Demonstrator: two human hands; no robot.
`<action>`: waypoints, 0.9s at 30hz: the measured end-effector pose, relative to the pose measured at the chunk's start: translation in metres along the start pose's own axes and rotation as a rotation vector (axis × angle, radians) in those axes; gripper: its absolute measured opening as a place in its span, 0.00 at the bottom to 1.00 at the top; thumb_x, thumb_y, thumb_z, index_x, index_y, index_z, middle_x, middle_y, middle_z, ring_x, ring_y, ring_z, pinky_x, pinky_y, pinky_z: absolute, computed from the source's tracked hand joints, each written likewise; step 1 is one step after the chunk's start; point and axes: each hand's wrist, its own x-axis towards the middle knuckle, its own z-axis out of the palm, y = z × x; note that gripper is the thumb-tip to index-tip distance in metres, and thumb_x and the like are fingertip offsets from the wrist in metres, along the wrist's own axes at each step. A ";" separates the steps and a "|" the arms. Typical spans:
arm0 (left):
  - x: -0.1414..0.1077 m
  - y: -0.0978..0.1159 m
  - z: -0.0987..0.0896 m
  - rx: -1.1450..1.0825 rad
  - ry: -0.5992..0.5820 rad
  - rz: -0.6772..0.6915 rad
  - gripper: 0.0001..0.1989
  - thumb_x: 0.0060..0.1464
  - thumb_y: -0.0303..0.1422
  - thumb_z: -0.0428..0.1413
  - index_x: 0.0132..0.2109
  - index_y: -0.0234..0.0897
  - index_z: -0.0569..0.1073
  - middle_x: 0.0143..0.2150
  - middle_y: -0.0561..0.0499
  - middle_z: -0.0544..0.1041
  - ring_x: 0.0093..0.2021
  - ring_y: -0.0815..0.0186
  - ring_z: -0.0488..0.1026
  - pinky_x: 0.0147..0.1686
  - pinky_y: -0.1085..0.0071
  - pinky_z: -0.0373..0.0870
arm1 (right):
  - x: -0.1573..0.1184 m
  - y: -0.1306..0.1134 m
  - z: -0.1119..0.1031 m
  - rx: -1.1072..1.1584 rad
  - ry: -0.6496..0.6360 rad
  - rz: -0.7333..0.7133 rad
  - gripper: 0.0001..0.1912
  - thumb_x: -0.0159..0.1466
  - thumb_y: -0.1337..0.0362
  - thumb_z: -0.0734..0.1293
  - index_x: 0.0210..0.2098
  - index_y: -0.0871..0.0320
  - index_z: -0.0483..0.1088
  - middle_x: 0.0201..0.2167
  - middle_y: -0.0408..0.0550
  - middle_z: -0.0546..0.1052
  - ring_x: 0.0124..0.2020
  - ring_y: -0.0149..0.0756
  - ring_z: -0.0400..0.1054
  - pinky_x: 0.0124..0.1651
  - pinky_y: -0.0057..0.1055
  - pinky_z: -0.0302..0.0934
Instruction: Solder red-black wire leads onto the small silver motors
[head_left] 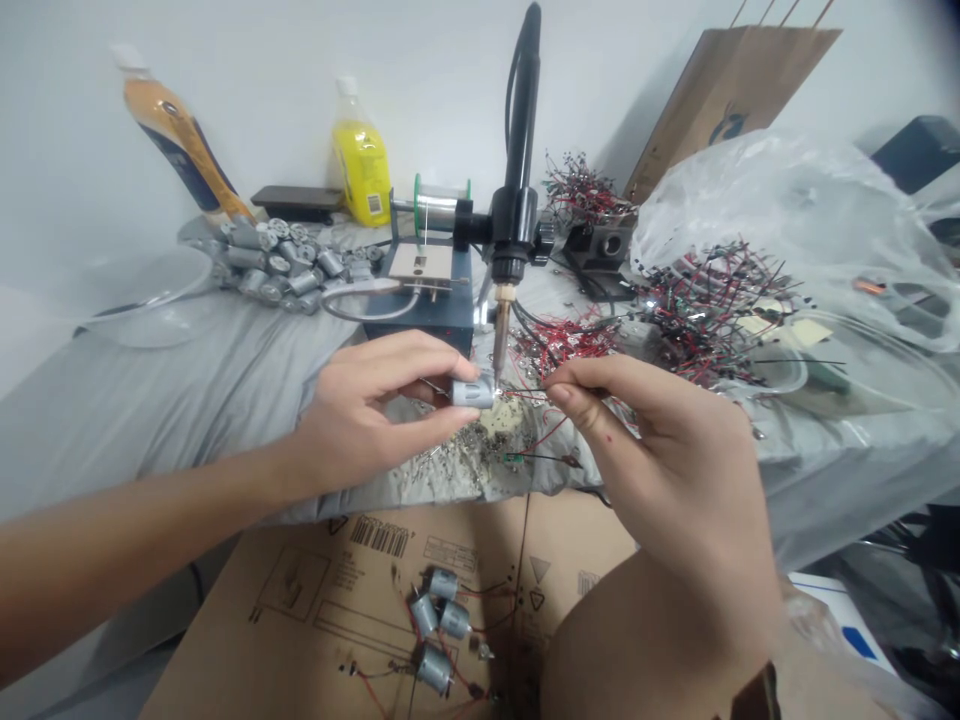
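Note:
Between the thumb and fingers of my left hand [382, 400] is a small silver motor [472, 393], lying on its side with its terminal end to the right. My right hand [645, 450] pinches thin wires [525, 393], whose ends reach the motor's terminals. A soldering iron [504, 340] is clamped upright in a stand, and its tip comes down at the terminal end of the motor. Whether the tip touches the metal is too small to tell. Behind my left hand stands a blue solder feeder [420, 310] with a solder spool [442, 205].
A pile of silver motors [281, 265] lies at the back left near a yellow bottle [361, 165]. Red and black wires [697, 310] are heaped on the right beside a plastic bag [772, 200]. Below the table edge, several wired motors [442, 620] rest on cardboard [300, 620].

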 end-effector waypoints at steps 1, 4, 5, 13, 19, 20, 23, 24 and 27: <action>0.000 0.000 0.000 0.001 -0.001 0.001 0.11 0.65 0.29 0.72 0.52 0.44 0.85 0.48 0.48 0.86 0.41 0.63 0.83 0.35 0.73 0.86 | 0.000 0.000 0.000 -0.001 -0.002 -0.001 0.06 0.74 0.70 0.73 0.40 0.54 0.80 0.38 0.41 0.87 0.38 0.33 0.80 0.43 0.29 0.70; 0.001 0.000 0.000 -0.004 -0.006 -0.007 0.11 0.65 0.28 0.72 0.52 0.43 0.85 0.47 0.48 0.86 0.40 0.63 0.83 0.35 0.74 0.87 | 0.001 0.001 0.000 0.003 -0.003 -0.001 0.06 0.74 0.70 0.73 0.40 0.54 0.80 0.38 0.40 0.86 0.38 0.31 0.78 0.43 0.28 0.68; 0.001 0.000 0.000 -0.008 -0.007 -0.009 0.10 0.65 0.28 0.72 0.52 0.43 0.85 0.47 0.48 0.86 0.40 0.63 0.83 0.35 0.74 0.87 | 0.001 0.001 0.000 0.005 -0.006 -0.002 0.06 0.74 0.70 0.73 0.41 0.54 0.80 0.37 0.40 0.86 0.38 0.31 0.78 0.43 0.27 0.68; 0.000 0.006 -0.003 -0.003 -0.047 -0.126 0.10 0.65 0.23 0.70 0.51 0.38 0.84 0.49 0.50 0.85 0.43 0.69 0.82 0.40 0.82 0.82 | 0.001 0.003 0.001 0.030 -0.013 -0.004 0.07 0.75 0.71 0.71 0.39 0.56 0.78 0.35 0.39 0.83 0.36 0.28 0.75 0.41 0.25 0.64; -0.002 0.007 -0.004 0.012 -0.060 -0.120 0.11 0.65 0.23 0.70 0.52 0.39 0.84 0.49 0.51 0.85 0.44 0.70 0.81 0.40 0.82 0.80 | 0.000 -0.001 -0.001 0.005 -0.034 -0.003 0.10 0.75 0.72 0.70 0.37 0.56 0.76 0.31 0.37 0.79 0.33 0.25 0.71 0.39 0.23 0.62; -0.002 0.006 -0.004 0.015 -0.056 -0.120 0.10 0.65 0.24 0.70 0.51 0.38 0.84 0.49 0.51 0.85 0.43 0.70 0.81 0.40 0.82 0.81 | 0.000 -0.002 -0.001 0.001 -0.037 -0.005 0.10 0.75 0.72 0.70 0.37 0.56 0.76 0.31 0.36 0.79 0.33 0.25 0.71 0.39 0.23 0.61; -0.003 0.005 -0.004 0.008 -0.062 -0.116 0.09 0.66 0.25 0.70 0.51 0.38 0.84 0.49 0.50 0.85 0.43 0.69 0.81 0.39 0.82 0.81 | 0.001 0.000 0.001 0.000 -0.029 0.005 0.10 0.75 0.72 0.70 0.37 0.55 0.77 0.32 0.37 0.80 0.33 0.26 0.72 0.39 0.23 0.62; -0.002 0.004 -0.004 0.002 -0.064 -0.116 0.09 0.66 0.25 0.70 0.52 0.38 0.84 0.49 0.50 0.85 0.43 0.69 0.81 0.39 0.81 0.81 | 0.002 0.001 0.002 -0.002 -0.030 0.011 0.10 0.75 0.72 0.69 0.37 0.55 0.77 0.32 0.37 0.80 0.33 0.26 0.72 0.39 0.24 0.62; -0.002 0.004 -0.005 0.010 -0.065 -0.109 0.09 0.66 0.25 0.70 0.51 0.39 0.84 0.49 0.49 0.85 0.43 0.68 0.82 0.38 0.80 0.82 | 0.003 -0.001 0.002 -0.021 -0.039 0.022 0.10 0.75 0.72 0.70 0.37 0.55 0.77 0.32 0.37 0.81 0.34 0.27 0.74 0.39 0.25 0.63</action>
